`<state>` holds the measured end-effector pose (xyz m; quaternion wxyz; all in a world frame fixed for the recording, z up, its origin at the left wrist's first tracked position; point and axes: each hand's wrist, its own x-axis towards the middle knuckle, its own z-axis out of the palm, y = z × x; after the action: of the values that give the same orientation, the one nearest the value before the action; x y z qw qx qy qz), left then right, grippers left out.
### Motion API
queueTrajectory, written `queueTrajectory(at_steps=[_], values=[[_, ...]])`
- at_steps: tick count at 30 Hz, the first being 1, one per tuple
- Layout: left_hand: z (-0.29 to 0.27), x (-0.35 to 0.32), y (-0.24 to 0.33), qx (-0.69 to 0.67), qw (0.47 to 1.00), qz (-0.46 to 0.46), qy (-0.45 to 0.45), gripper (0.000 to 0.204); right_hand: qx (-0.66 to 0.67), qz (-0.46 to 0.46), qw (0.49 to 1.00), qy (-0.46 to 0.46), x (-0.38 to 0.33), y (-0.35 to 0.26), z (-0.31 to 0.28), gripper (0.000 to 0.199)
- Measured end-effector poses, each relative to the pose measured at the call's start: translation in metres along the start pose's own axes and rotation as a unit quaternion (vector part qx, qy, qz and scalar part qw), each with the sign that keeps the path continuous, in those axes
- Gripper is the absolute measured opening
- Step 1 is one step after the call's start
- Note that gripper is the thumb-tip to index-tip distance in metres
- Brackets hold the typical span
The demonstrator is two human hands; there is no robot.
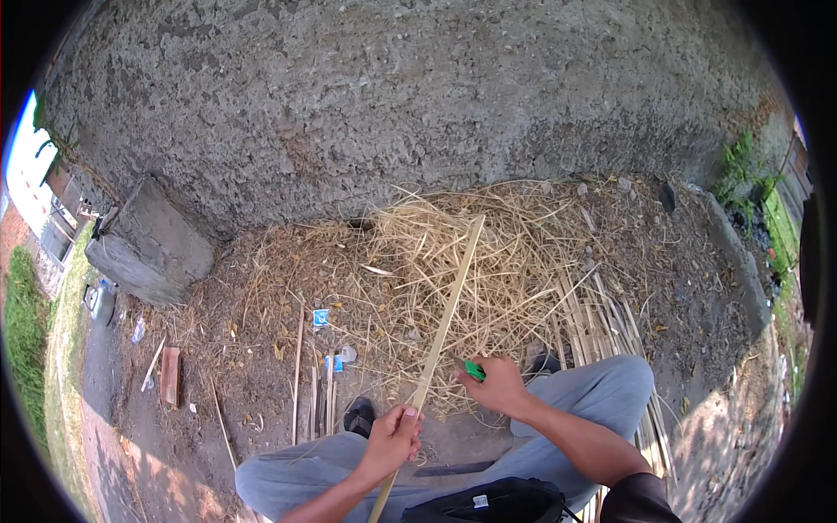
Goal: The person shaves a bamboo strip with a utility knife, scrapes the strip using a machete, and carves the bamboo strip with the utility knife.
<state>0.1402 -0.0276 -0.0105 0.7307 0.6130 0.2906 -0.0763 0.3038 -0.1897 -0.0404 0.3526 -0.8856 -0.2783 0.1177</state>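
Observation:
A long, pale bamboo strip (451, 309) slants up and away in front of me, its far end over a heap of shavings. My left hand (391, 440) is closed around its lower part, with the tail of the strip running down past my wrist. In my right hand (497, 385) is a green-handled knife (475, 370), gripped in a fist. The short blade points left toward the strip, just above my left hand; whether it touches the strip I cannot tell.
Thin curled shavings (488, 270) pile up against a rough grey wall (392, 105). Split bamboo strips (602, 318) lie by my right knee, more slats (299, 375) on the left. A concrete block (157, 244), a reddish brick (171, 375) and blue packets (321, 317) are at left.

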Motion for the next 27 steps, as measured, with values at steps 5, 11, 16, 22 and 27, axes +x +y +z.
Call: queueTrajectory(at_steps=[5,11,16,22,27], values=[[0.008,-0.002,0.009,-0.031,0.999,-0.037,-0.013,0.031,-0.014,-0.026,1.000,0.010,-0.010,-0.007,0.010,0.017],[0.011,-0.004,0.013,-0.036,0.997,-0.065,-0.032,0.036,-0.062,-0.037,0.997,0.000,-0.010,-0.026,0.012,0.018],[0.013,-0.003,0.006,-0.090,0.991,-0.101,-0.021,0.039,-0.159,-0.014,0.987,0.013,-0.008,-0.039,0.019,0.015],[0.012,-0.007,0.005,-0.063,0.994,-0.086,0.004,0.038,-0.192,-0.012,0.981,0.011,0.003,-0.035,0.031,0.013],[0.017,-0.015,-0.023,0.113,0.992,-0.050,0.001,0.045,-0.184,0.063,0.978,0.075,0.032,-0.001,0.016,0.012]])
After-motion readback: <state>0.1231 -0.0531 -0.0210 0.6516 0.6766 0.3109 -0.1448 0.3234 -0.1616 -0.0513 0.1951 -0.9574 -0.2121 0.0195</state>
